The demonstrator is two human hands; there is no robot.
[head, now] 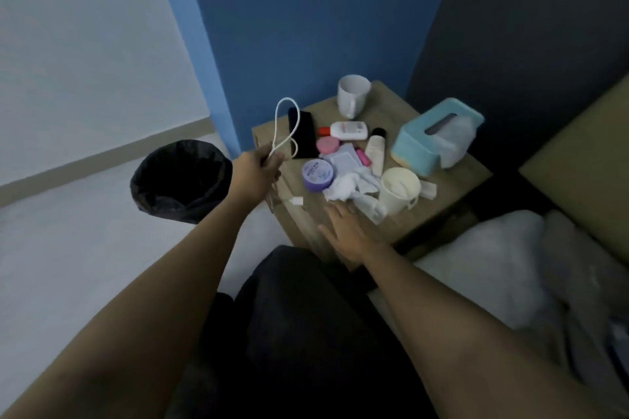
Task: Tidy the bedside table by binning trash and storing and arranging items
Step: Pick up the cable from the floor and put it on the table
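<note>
One looped cable (287,126) in outstretched left hand (253,172)

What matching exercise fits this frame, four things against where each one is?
1 white cable
2 black bin
3 teal tissue box
4 white mug

A far corner of the bedside table
B on the floor, left of the table
C gripped by the left hand
D right side of the table

Pairs: 1-C, 2-B, 3-D, 4-A
</note>
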